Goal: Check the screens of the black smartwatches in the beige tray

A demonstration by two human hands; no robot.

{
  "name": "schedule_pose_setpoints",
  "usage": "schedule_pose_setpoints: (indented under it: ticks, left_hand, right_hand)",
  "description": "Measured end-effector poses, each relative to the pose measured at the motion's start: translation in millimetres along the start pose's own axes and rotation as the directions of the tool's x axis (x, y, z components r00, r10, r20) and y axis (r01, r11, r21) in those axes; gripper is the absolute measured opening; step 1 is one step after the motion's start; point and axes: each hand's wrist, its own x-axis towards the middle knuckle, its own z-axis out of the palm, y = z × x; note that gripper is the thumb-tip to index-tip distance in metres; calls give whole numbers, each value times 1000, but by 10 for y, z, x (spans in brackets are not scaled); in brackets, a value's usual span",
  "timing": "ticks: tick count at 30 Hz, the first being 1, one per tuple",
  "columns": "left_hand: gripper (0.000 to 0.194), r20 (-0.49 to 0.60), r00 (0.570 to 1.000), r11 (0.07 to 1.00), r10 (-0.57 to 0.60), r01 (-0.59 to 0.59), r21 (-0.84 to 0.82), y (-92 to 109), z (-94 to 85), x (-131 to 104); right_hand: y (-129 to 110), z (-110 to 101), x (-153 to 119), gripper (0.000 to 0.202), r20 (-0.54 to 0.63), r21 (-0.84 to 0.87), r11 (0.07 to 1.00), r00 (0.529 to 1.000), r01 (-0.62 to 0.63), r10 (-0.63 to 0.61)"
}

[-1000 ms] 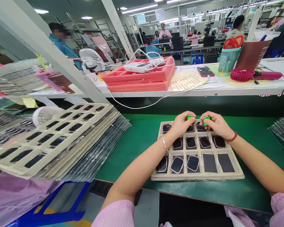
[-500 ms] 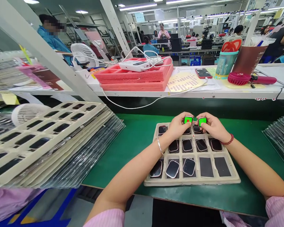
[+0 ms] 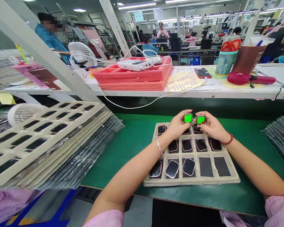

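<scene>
My left hand is closed on a smartwatch without a strap, its screen lit green. A second strapless smartwatch, green with a small red patch at its lower right, is pinched in my right hand. Both are held side by side, a small gap between them, above the back row of a cream tray. Dark-screened watches lie in several of its compartments, among them a tilted watch in the front row. Two front-row compartments at the right show only black pads. My hands partly cover the back row.
A tall stack of filled trays leans at the left. More clear trays are piled at the right edge. Behind the green mat, a white shelf carries red foam, a phone, cups and a pink handheld fan.
The left watch's red patch has given way to plain green. A red patch now shows on the right watch's screen. Both hands stay nearly in place, with the right watch slightly shifted left.
</scene>
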Motion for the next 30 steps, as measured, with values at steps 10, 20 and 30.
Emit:
schedule_pose_setpoints:
  ticks: [10,20,30]
  left_hand:
    - [66,5,999,997,-51,50,53,-5,-7,-21]
    - [57,0,1000,999,-28,28,-14,-85,-10,16]
    - [53,-2,1000,998,-3,3,61,-26,-10,-16]
  right_hand:
    - [77,-10,15,43,-22,9,1000,999,-27,27]
    - [54,-9,-3,45,11,19,1000,1000,4,-4]
    - [132,-11,3,50,0,-19,1000,1000,21,-21]
